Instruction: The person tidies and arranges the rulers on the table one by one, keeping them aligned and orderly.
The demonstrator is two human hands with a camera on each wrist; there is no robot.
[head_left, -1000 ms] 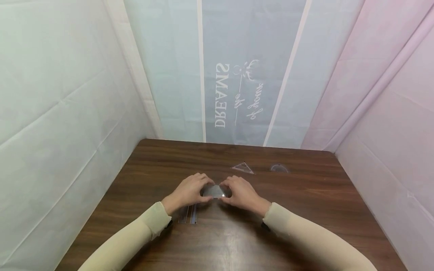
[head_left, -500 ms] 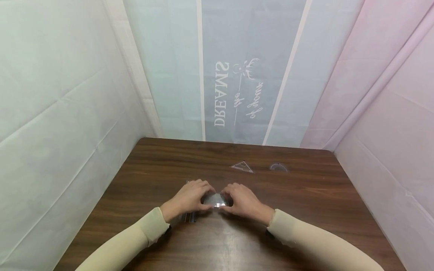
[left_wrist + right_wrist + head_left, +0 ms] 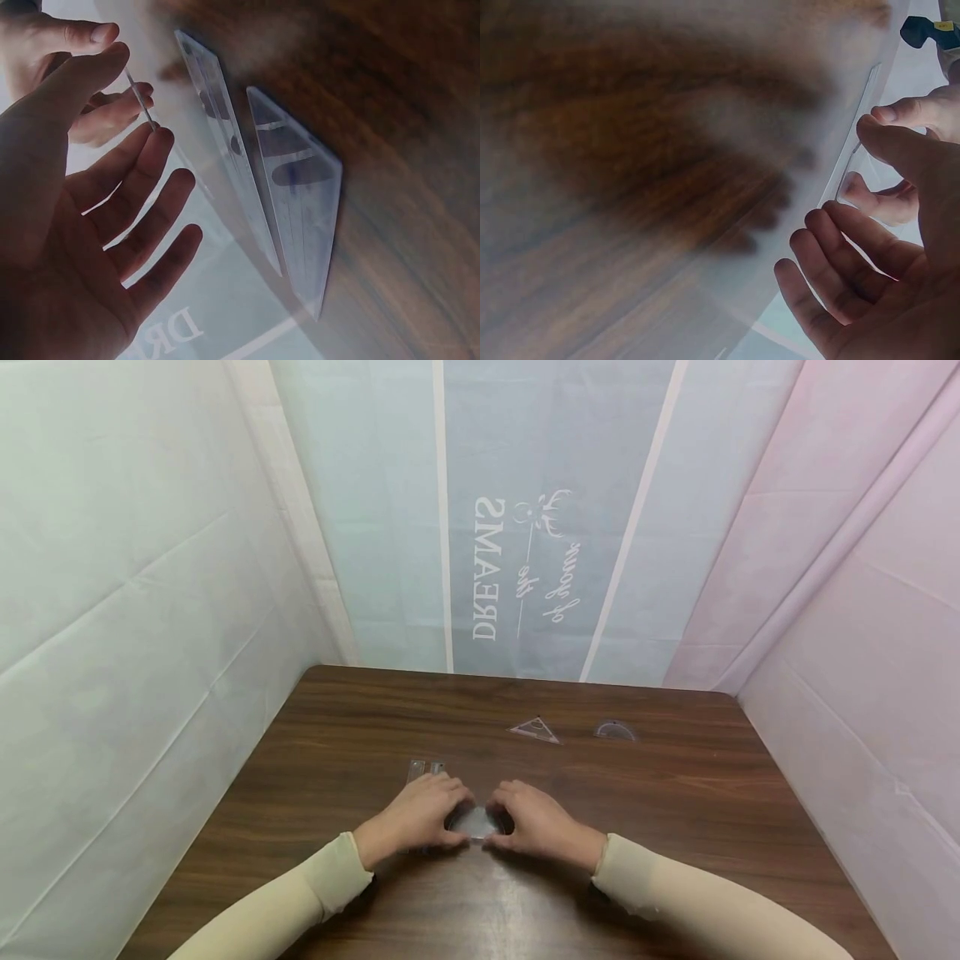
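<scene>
Between both hands is a thin, clear, shiny plastic piece [image 3: 477, 823], whose exact kind I cannot tell. My left hand [image 3: 416, 814] pinches its left side between thumb and fingertips, the other fingers spread loosely. On the opposite side, my right hand [image 3: 543, 823] pinches it the same way. In the wrist views the piece appears nearly edge-on, as a thin line [image 3: 141, 99]. Two clear strips like rulers, one on the left [image 3: 217, 112] and one on the right [image 3: 300, 217], lie side by side under my left hand, which hides their middle in the head view.
Farther back on the brown wooden table [image 3: 360, 710] lie a clear triangular set square [image 3: 546, 732] and, to its right, a clear protractor [image 3: 615, 725]. Pale cloth walls stand at the left, back and right. A dark wrist strap [image 3: 926, 31] shows in the right wrist view.
Both hands have moved toward the person, carrying the clear plastic piece between them. The far ends of the two strips have come into sight beyond the left hand.
</scene>
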